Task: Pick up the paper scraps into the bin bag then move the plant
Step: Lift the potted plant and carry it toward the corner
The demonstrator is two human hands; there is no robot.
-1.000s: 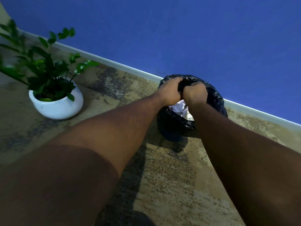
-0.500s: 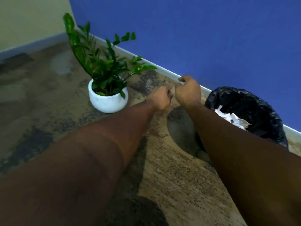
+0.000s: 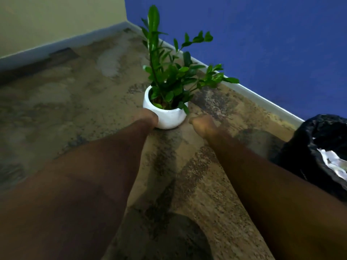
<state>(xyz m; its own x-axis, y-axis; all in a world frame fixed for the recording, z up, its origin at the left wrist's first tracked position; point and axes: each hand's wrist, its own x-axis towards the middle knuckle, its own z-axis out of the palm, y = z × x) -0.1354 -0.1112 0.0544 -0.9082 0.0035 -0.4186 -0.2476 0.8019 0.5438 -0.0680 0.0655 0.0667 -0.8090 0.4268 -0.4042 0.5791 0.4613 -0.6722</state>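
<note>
Head view: both hands gone from bin bag (image 3: 309, 147), now at plant (image 3: 169, 76) in white pot (image 3: 169, 117) near floor corner. Left hand (image 3: 148, 117) touching pot's side, right hand (image 3: 201, 124) just beside; whether fingers open or closed, cannot tell. Paper scraps (image 3: 332, 162) in bag; no scraps visible on floor; plant move starting.

Left hand (image 3: 148, 118) against white potted plant (image 3: 167, 111), right hand (image 3: 202, 125) just beside, bin bag (image 3: 308, 156) at right
</note>
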